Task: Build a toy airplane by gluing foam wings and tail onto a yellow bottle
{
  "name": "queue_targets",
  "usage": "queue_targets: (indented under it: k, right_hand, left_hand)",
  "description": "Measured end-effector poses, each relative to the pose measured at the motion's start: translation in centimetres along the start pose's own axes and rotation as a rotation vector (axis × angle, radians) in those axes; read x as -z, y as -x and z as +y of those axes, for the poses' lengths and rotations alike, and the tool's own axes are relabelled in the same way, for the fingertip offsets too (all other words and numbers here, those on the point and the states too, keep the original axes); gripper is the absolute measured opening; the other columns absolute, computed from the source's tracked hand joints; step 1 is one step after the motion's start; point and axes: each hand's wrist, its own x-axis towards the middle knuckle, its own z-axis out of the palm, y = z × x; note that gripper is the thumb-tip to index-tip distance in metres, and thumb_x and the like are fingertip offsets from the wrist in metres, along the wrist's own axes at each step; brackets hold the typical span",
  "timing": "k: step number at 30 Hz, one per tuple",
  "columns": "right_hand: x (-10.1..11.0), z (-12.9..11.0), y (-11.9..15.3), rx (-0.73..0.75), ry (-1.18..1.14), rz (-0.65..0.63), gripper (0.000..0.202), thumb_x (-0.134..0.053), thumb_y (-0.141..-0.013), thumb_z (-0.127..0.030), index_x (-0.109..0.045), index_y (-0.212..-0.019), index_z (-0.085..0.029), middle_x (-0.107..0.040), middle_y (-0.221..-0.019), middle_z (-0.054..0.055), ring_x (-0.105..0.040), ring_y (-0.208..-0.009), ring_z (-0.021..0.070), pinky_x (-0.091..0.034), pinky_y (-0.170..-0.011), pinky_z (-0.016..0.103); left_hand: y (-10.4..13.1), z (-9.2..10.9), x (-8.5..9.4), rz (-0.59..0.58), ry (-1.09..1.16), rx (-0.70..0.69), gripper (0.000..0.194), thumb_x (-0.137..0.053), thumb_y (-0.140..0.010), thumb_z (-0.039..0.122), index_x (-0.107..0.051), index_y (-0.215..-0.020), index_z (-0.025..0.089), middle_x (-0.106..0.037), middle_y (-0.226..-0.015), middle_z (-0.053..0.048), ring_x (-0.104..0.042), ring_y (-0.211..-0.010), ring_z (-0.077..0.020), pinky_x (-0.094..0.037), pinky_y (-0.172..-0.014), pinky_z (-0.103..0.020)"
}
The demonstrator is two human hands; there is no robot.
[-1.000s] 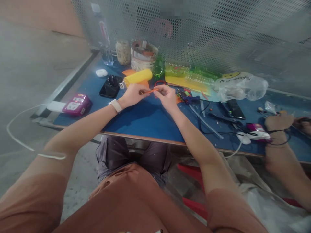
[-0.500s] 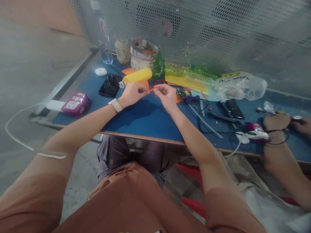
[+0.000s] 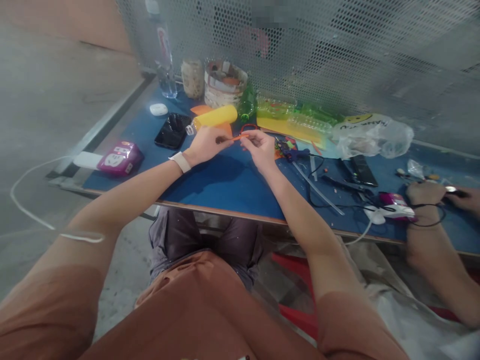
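A thin orange strip [image 3: 240, 136] is stretched between my fingertips above the blue table. My left hand [image 3: 210, 143] pinches its left end, and my right hand [image 3: 261, 148] pinches the right end with thumb and forefinger. Just behind the left hand lies a yellow bottle-shaped roll [image 3: 216, 116] on orange sheets [image 3: 224, 129]. Red-handled scissors [image 3: 248, 128], partly hidden, rest behind the fingers. To the right of my right hand sit a blue glue gun [image 3: 299, 153] and small coloured scraps [image 3: 284, 145].
Left: a black phone [image 3: 172, 131], white earbud case [image 3: 158, 109], purple power socket [image 3: 119, 159]. Behind: a water bottle [image 3: 165, 70], jar [image 3: 193, 80], round basket [image 3: 225, 92], green bottles [image 3: 246, 104], plastic bag [image 3: 373, 136]. Right: glue stick [image 3: 318, 188], cables, another person's hands [image 3: 426, 192].
My hands keep hold of the orange strip in nearly the same place. The view has shifted slightly, and the other person's far hand has moved a little.
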Motion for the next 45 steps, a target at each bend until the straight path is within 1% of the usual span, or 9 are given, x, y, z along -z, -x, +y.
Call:
queue_targets:
  k: [5,14,18,22,30,33,35,39,45]
  right_hand:
    - [0.0,-0.3,0.0,-0.031,-0.025,0.014,0.080,-0.107,-0.082,-0.102,-0.094,-0.115,-0.030,-0.091,-0.096,0.003,-0.088,-0.087,0.0245,-0.079,-0.081,0.040]
    - [0.2,-0.7,0.1,-0.045,-0.001,0.021,0.078,-0.111,-0.081,-0.095,-0.091,-0.119,-0.030,-0.093,-0.106,0.006,-0.089,-0.093,0.0273,-0.081,-0.087,0.045]
    - [0.0,-0.7,0.1,-0.047,-0.027,0.035,0.078,-0.112,-0.079,-0.094,-0.090,-0.117,-0.030,-0.092,-0.105,0.006,-0.089,-0.092,0.0279,-0.081,-0.087,0.046]
    - [-0.3,-0.9,0.2,-0.031,-0.009,0.031,0.076,-0.109,-0.082,-0.094,-0.088,-0.118,-0.031,-0.090,-0.104,0.005,-0.088,-0.092,0.0276,-0.080,-0.086,0.047]
    - [-0.1,0.0,-0.1,-0.018,-0.016,0.030,0.080,-0.106,-0.085,-0.098,-0.088,-0.124,-0.032,-0.091,-0.106,0.006,-0.091,-0.096,0.0286,-0.081,-0.087,0.046]
    - [0.1,0.3,-0.2,-0.036,-0.001,0.022,0.077,-0.107,-0.088,-0.096,-0.089,-0.126,-0.031,-0.093,-0.112,0.007,-0.093,-0.102,0.0297,-0.083,-0.091,0.047]
    - [0.1,0.3,-0.2,-0.052,-0.003,0.025,0.078,-0.109,-0.086,-0.095,-0.088,-0.126,-0.031,-0.093,-0.113,0.007,-0.093,-0.104,0.0297,-0.083,-0.092,0.046]
    - [0.0,-0.1,-0.2,-0.041,-0.022,0.018,0.081,-0.108,-0.085,-0.097,-0.086,-0.127,-0.031,-0.093,-0.112,0.006,-0.093,-0.102,0.0288,-0.082,-0.089,0.044]
    - [-0.3,-1.4,-0.2,-0.029,0.013,-0.012,0.083,-0.101,-0.085,-0.104,-0.079,-0.123,-0.032,-0.087,-0.106,0.005,-0.089,-0.097,0.0273,-0.078,-0.083,0.042]
  left_hand:
    - [0.0,0.0,-0.1,0.005,0.033,-0.013,0.052,-0.086,-0.117,0.070,-0.101,-0.105,0.023,-0.094,-0.093,-0.009,-0.081,-0.084,-0.0248,-0.068,-0.091,-0.040]
    - [0.1,0.5,0.2,-0.007,0.055,0.006,0.056,-0.087,-0.117,0.075,-0.099,-0.102,0.022,-0.092,-0.092,-0.010,-0.084,-0.090,-0.0264,-0.069,-0.093,-0.039]
    - [0.1,0.3,0.1,0.004,0.041,-0.019,0.050,-0.090,-0.117,0.069,-0.100,-0.104,0.022,-0.093,-0.092,-0.009,-0.083,-0.090,-0.0255,-0.069,-0.092,-0.038]
    - [0.0,-0.2,-0.2,0.027,0.032,-0.020,0.043,-0.095,-0.114,0.063,-0.101,-0.105,0.022,-0.095,-0.097,-0.010,-0.083,-0.088,-0.0255,-0.068,-0.091,-0.039]
    - [0.1,-0.2,-0.2,0.013,0.073,0.003,0.043,-0.096,-0.112,0.066,-0.103,-0.112,0.024,-0.097,-0.099,-0.010,-0.083,-0.086,-0.0247,-0.069,-0.089,-0.039]
    - [0.1,-0.2,-0.2,0.015,0.092,0.031,0.047,-0.096,-0.112,0.069,-0.102,-0.110,0.022,-0.097,-0.097,-0.010,-0.084,-0.086,-0.0244,-0.071,-0.087,-0.038]
    - [0.1,-0.1,-0.2,0.030,0.088,0.042,0.048,-0.096,-0.112,0.068,-0.102,-0.107,0.021,-0.097,-0.098,-0.011,-0.085,-0.086,-0.0245,-0.072,-0.088,-0.038]
    - [0.2,0.1,0.0,0.042,0.056,0.038,0.044,-0.098,-0.112,0.062,-0.102,-0.103,0.020,-0.098,-0.100,-0.013,-0.088,-0.091,-0.0263,-0.073,-0.091,-0.039]
    - [0.3,-0.2,-0.1,0.029,0.048,-0.003,0.050,-0.092,-0.114,0.070,-0.103,-0.107,0.022,-0.100,-0.105,-0.012,-0.088,-0.091,-0.0266,-0.073,-0.094,-0.040]
